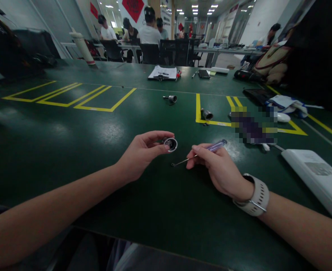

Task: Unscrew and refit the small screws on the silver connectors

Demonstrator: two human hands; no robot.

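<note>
My left hand is closed on a small metal cup-shaped part, its round opening turned towards me; the inside is dark and hard to make out. My right hand grips a screwdriver with a clear purple handle. Its thin shaft points left and slightly down, and a tiny dark piece, too small to name, shows at the tip. That tip is apart from the metal part, below and right of its opening. Farther back lie a similar metal cup with a stem and another metal cup, with small dark pieces beside it.
Yellow tape outlines mark the green table. A white power bank-like box with a cable lies at right, near a blurred-out patch. Papers, a dark phone-like slab and a bag are farther back. People sit at distant tables.
</note>
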